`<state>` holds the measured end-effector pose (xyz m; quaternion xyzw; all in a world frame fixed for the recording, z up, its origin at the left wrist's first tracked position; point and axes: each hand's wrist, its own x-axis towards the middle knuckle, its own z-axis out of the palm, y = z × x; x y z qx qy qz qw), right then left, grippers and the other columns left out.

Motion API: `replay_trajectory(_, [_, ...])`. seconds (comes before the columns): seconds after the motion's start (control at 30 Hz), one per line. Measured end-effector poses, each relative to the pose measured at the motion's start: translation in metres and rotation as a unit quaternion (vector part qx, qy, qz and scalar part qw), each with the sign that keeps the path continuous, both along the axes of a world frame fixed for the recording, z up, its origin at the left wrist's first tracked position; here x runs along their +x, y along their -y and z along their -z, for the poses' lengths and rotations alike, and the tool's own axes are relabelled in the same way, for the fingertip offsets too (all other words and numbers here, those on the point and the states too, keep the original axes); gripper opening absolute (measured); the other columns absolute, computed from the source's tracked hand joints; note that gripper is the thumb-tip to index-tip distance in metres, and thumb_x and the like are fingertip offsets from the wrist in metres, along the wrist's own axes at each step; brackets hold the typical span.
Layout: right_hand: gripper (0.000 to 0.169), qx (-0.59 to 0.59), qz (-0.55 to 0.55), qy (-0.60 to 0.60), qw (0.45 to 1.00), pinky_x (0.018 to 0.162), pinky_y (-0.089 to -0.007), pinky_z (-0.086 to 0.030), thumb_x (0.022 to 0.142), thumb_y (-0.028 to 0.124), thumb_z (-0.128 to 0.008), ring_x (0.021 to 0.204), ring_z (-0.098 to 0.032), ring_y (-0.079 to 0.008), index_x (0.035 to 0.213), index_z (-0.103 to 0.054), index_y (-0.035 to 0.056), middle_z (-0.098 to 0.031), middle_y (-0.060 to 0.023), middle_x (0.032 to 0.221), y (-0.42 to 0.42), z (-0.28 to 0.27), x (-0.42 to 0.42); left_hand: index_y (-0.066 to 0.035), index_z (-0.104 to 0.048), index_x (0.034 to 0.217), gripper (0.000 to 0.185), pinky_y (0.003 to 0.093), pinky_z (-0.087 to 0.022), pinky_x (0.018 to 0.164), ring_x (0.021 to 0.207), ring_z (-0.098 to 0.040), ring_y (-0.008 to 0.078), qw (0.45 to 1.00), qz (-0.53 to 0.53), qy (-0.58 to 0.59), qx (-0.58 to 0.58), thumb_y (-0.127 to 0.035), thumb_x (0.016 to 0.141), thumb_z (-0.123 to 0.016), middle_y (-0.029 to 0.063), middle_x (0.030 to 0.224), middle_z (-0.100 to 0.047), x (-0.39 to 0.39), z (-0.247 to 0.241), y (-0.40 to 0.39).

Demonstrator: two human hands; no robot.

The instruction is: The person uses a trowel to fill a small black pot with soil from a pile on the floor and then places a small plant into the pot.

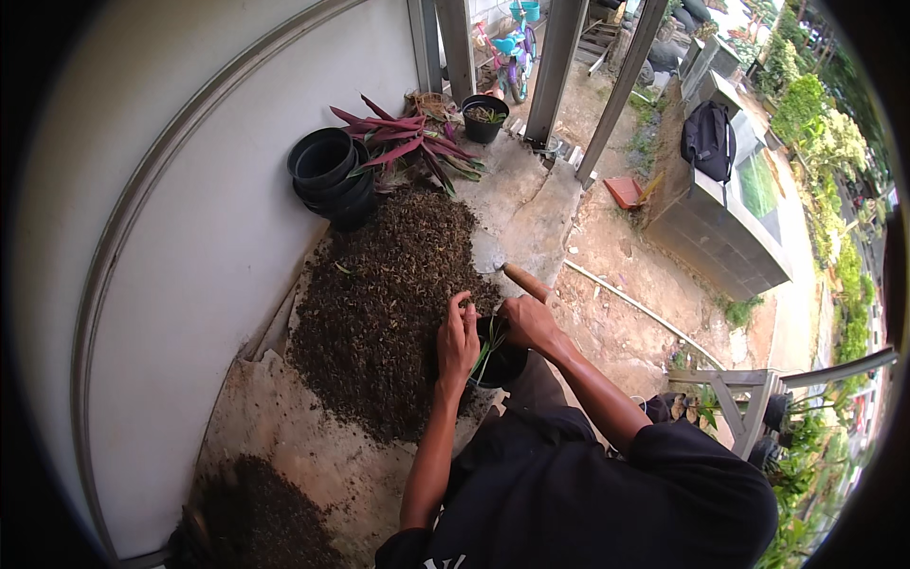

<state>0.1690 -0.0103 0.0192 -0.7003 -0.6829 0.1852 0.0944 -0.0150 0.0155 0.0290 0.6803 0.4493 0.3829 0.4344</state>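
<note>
A black plastic plant pot (508, 364) sits close against my legs. A slender green plant (486, 353) with narrow leaves stands inside it. My left hand (458, 345) is at the pot's left side, fingers curved and a little apart; its palm is turned away from view. Over the pot's far right rim, my right hand (530, 321) is bent with its fingers hidden, so its hold is unclear. Just beyond that hand lies a trowel with a wooden handle (525, 282), its metal blade (487, 254) touching the large heap of dark potting mix (384, 306).
Stacked black pots (330, 178) and uprooted purple-leaved plants (405, 142) lie behind the heap, near a small potted plant (485, 119). A white wall (234, 235) bounds the left. Metal posts (558, 71) rise ahead. Another dark soil heap (263, 516) is at lower left.
</note>
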Motion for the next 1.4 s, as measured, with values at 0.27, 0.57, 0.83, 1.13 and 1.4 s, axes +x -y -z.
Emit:
replay_trajectory(0.27, [0.014,-0.012,0.028,0.019,0.999,0.076,-0.0563,-0.058,0.085,0.010,-0.067,0.089,-0.073,-0.0462,0.096,-0.071,0.0022,-0.072,-0.0261,0.090,0.005,-0.013,-0.013,-0.004,-0.056,0.135,0.034,0.0494,-0.052,0.071,0.080,-0.069,0.0396,1.000,-0.010,0.001,0.013,-0.030,0.115,-0.049,0.0231,0.095,-0.069,0.004,0.011,0.000])
replay_trajectory(0.57, [0.082,0.036,0.007,-0.050,0.998,0.086,-0.0515,-0.056,0.066,0.007,-0.080,0.107,-0.068,-0.0437,0.143,-0.052,0.0093,-0.069,-0.0176,0.108,0.041,-0.024,-0.006,-0.005,-0.057,0.134,0.034,0.0496,-0.051,0.071,0.080,-0.068,0.0374,1.000,0.002,-0.026,-0.012,-0.032,0.115,-0.049,0.0202,0.090,-0.069,-0.001,0.005,0.000])
replay_trajectory(0.83, [0.068,-0.008,0.065,0.076,0.995,0.085,-0.0566,-0.048,0.084,0.013,-0.071,0.112,-0.069,-0.0377,0.148,-0.046,0.0135,-0.069,-0.0166,0.112,0.030,-0.018,-0.037,-0.004,-0.058,0.132,0.036,0.0501,-0.050,0.069,0.079,-0.068,0.0391,1.000,0.011,-0.015,-0.012,-0.034,0.115,-0.050,0.0203,0.089,-0.068,0.000,0.001,0.001])
replay_trajectory(1.13, [0.082,-0.021,0.055,0.029,0.998,0.086,-0.0595,-0.047,0.077,0.019,-0.080,0.114,-0.067,-0.0384,0.151,-0.043,0.0160,-0.069,-0.0158,0.114,0.036,-0.009,-0.022,-0.005,-0.058,0.133,0.037,0.0498,-0.050,0.070,0.079,-0.067,0.0386,0.999,0.007,-0.029,-0.030,-0.036,0.115,-0.050,0.0198,0.089,-0.068,-0.001,-0.005,0.004])
replay_trajectory(1.4, [0.094,0.023,0.093,0.079,0.992,0.086,-0.0585,-0.046,0.068,0.019,-0.085,0.116,-0.064,-0.0372,0.151,-0.042,0.0147,-0.067,-0.0136,0.119,0.038,-0.013,-0.034,-0.004,-0.058,0.132,0.037,0.0500,-0.050,0.071,0.081,-0.068,0.0392,1.000,0.000,-0.014,-0.007,-0.035,0.115,-0.049,0.0208,0.090,-0.068,0.001,0.000,0.002])
